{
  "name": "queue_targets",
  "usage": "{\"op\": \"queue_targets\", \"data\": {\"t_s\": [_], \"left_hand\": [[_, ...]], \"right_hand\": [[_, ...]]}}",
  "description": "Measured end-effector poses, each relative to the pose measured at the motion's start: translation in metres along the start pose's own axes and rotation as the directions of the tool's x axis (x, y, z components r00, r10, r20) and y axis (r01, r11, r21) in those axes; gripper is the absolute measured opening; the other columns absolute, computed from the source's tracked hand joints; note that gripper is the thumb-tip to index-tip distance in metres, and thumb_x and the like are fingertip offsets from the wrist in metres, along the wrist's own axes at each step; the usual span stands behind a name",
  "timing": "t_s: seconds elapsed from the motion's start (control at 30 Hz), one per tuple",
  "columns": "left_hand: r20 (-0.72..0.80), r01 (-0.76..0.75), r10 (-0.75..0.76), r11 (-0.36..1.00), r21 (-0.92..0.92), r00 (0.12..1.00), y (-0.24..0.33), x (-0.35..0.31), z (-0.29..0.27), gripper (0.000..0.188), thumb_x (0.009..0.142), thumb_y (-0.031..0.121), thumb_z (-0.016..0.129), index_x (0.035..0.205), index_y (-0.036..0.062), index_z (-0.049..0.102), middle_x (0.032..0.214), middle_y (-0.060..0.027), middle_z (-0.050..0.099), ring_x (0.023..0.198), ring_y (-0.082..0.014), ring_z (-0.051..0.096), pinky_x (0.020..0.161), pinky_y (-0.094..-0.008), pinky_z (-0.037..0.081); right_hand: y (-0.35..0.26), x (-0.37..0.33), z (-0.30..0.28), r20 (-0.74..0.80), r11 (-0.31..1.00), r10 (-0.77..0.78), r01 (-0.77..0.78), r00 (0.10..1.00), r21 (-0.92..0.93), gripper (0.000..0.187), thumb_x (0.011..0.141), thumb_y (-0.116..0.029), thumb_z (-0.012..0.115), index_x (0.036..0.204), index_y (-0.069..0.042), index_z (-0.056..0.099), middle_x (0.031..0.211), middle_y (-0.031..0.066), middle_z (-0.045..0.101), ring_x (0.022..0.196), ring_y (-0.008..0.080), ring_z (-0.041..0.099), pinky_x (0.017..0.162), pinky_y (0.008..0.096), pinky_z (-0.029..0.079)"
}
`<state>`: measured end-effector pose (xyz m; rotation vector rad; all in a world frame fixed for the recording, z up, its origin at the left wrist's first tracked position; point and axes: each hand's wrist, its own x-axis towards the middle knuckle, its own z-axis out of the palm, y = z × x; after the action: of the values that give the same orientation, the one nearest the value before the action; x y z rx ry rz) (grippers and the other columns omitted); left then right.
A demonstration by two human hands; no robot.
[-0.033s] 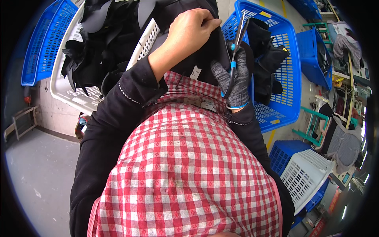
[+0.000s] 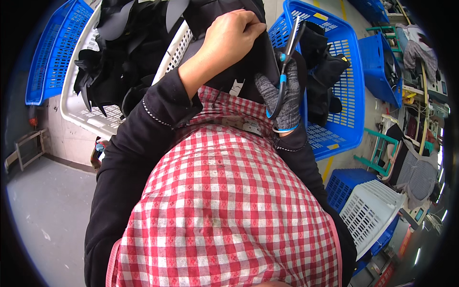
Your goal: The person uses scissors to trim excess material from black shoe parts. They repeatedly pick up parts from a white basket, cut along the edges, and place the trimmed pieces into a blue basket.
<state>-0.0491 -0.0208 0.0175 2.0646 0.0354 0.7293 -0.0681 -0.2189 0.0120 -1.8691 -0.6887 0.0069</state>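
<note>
My bare left hand (image 2: 230, 39) is closed, thumb and forefinger pinched at the edge of a black sheet-like piece (image 2: 217, 74) over my lap. My right hand (image 2: 288, 95), in a grey knitted glove, grips scissors (image 2: 282, 79) with dark handles and light blue parts. Their blades point away from me, slightly apart, beside the near rim of a blue basket (image 2: 356, 95). The black piece lies between my hands, and its far part is hidden behind my left hand. A small white paper tag (image 2: 236, 87) rests near my apron (image 2: 215, 191).
Left of me, a white basket (image 2: 71, 103) is heaped with black cut pieces (image 2: 129, 52). More black pieces (image 2: 320, 71) lie in the right-hand blue basket. Another blue basket (image 2: 55, 52) stands far left. Stacked baskets (image 2: 366, 210) and a green frame (image 2: 382, 153) are at right.
</note>
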Motion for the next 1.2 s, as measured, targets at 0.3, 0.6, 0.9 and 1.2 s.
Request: {"op": "queue_targets", "data": {"t_s": [0.3, 0.6, 0.9, 1.2], "left_hand": [[0.409, -0.476, 0.342, 0.83, 0.291, 0.846, 0.058, -0.052, -0.014, 0.06, 0.072, 0.035, 0.085, 0.117, 0.0006, 0.066, 0.133, -0.0138, 0.062, 0.13, -0.0298, 0.056, 0.114, -0.0478, 0.039], [0.614, -0.403, 0.505, 0.861, -0.309, 0.607, 0.051, -0.037, 0.002, 0.099, 0.077, 0.072, 0.072, 0.137, -0.0048, 0.058, 0.14, -0.0248, 0.059, 0.132, -0.0403, 0.056, 0.111, -0.0505, 0.044], [0.626, -0.369, 0.39, 0.914, -0.171, 0.675, 0.033, -0.038, 0.042, 0.085, 0.086, 0.069, 0.067, 0.135, -0.0003, 0.061, 0.13, -0.024, 0.066, 0.122, -0.0417, 0.063, 0.106, -0.0482, 0.051], [0.614, -0.42, 0.456, 0.882, -0.215, 0.644, 0.034, -0.041, 0.037, 0.083, 0.088, 0.07, 0.065, 0.131, -0.0011, 0.062, 0.126, -0.0235, 0.067, 0.117, -0.0415, 0.065, 0.108, -0.049, 0.049]], "right_hand": [[-0.011, -0.025, -0.024, 0.077, 0.767, 0.345, -0.328, 0.936, 0.551, 0.048, 0.099, -0.008, 0.056, 0.145, 0.004, 0.053, 0.142, 0.0152, 0.061, 0.127, 0.0235, 0.061, 0.106, 0.0337, 0.05], [0.054, -0.045, -0.128, 0.189, 0.772, 0.532, -0.565, 0.825, 0.291, 0.039, 0.098, 0.0, 0.052, 0.135, 0.007, 0.061, 0.132, 0.0156, 0.068, 0.12, 0.0209, 0.065, 0.106, 0.0323, 0.051], [0.019, 0.0, -0.179, 0.155, 0.563, 0.104, 0.07, 0.982, -0.823, 0.049, 0.087, -0.008, 0.077, 0.135, -0.012, 0.066, 0.116, 0.0151, 0.073, 0.105, 0.0331, 0.071, 0.09, 0.0413, 0.056], [0.003, 0.01, -0.176, 0.404, 0.429, -0.11, 0.41, 0.908, -0.805, 0.022, 0.085, -0.021, 0.071, 0.107, -0.017, 0.076, 0.073, 0.004, 0.06, 0.069, 0.0264, 0.061, 0.06, 0.0419, 0.048]]}}
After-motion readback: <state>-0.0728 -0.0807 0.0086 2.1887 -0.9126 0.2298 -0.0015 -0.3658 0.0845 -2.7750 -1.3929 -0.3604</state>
